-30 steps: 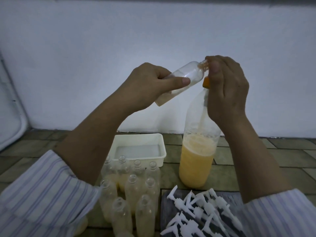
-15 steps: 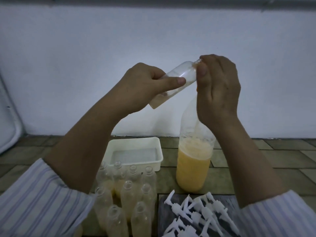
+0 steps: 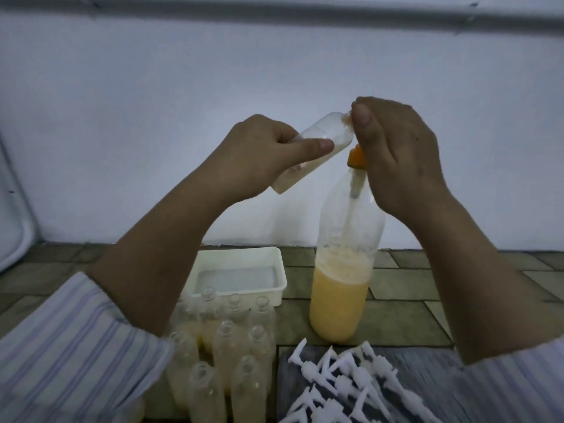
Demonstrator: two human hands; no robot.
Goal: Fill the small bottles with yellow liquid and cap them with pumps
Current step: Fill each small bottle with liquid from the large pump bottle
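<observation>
My left hand (image 3: 256, 157) grips a small clear bottle (image 3: 317, 134), tilted with its mouth up to the right and a little pale liquid at its lower end. My right hand (image 3: 396, 157) is closed over the orange pump top (image 3: 356, 157) of a large bottle (image 3: 345, 282) about half full of yellow liquid; its fingertips touch the small bottle's mouth. Several uncapped small bottles (image 3: 235, 352) stand in a cluster at the lower middle. A pile of white pumps (image 3: 345, 383) lies on a dark board at the lower right.
A white rectangular tub (image 3: 280, 282) sits behind the small bottles on the tiled floor. A pale wall (image 3: 183, 117) rises close behind everything. A white curved object (image 3: 12, 215) leans at the far left. Striped sleeves cover both forearms at the bottom corners.
Both hands and the small bottle stay together over the large bottle. The orange pump top, hidden half a second ago, shows again under my right hand. The view shifted slightly.
</observation>
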